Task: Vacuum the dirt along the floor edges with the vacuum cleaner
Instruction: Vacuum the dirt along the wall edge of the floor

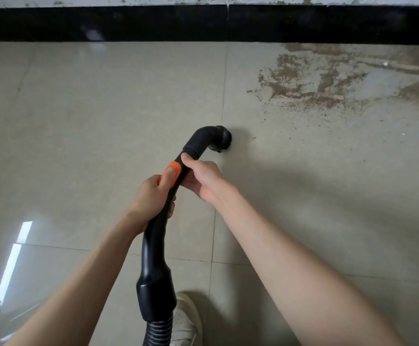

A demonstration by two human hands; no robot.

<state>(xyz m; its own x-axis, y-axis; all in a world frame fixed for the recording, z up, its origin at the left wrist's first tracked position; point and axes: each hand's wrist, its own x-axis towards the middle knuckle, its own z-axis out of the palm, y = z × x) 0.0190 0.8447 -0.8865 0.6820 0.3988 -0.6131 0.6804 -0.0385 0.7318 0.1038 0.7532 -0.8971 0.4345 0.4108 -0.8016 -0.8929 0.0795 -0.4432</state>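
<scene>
Left hand (151, 196) gripped the black vacuum wand (162, 208), thumb on its orange button (172, 171). Right hand (201, 179) pinched the wand just below the curved nozzle (203, 141). Brush head (222, 138) sat on the tiled floor (78, 121), apart from the brown dirt (310, 81) lying far right along the black baseboard (153, 23). White shoe (186, 320) near the hose (158, 330).

Wand (164, 208) at centre, running from 6 toward 12; brush head (219, 139) at its far end, on floor (78, 121). Dirt (328, 81) at 2 o'clock, against baseboard (128, 23) spanning 12. Hose (159, 330) and shoe (187, 320) at 6, shoe right of hose.
</scene>
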